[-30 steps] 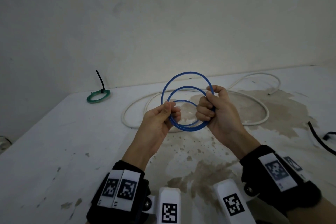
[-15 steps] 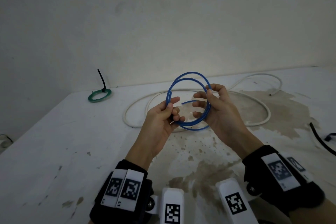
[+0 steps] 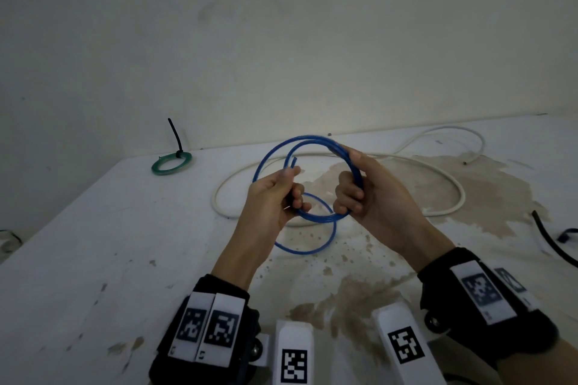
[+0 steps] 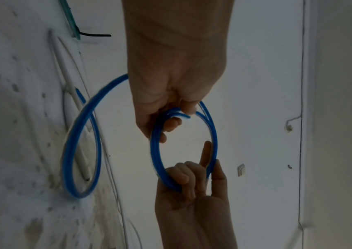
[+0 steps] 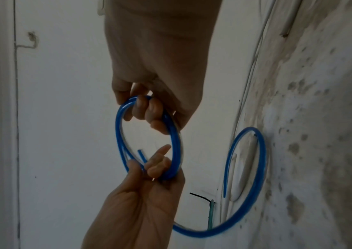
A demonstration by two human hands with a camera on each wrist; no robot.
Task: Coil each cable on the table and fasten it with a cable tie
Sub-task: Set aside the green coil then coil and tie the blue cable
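Bare forearms end in black wrist straps (image 3: 488, 300) carrying white tags printed with black square-patterned markers (image 3: 208, 327).

Four cables: blue cable (image 3: 312, 222), white cable (image 3: 450, 184), green coil (image 3: 171, 163), black cable (image 3: 550, 241), two hands

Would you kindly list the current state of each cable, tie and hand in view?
blue cable: partly coiled, held in the air, one loop hanging loose, no tie on it.
left hand: grips the coil's left side.
right hand: fingers curled round the coil's right side.
green cable: coiled, lying on the table.
black cable tie: fastened round it, tail sticking up.
white cable: loose, uncoiled.
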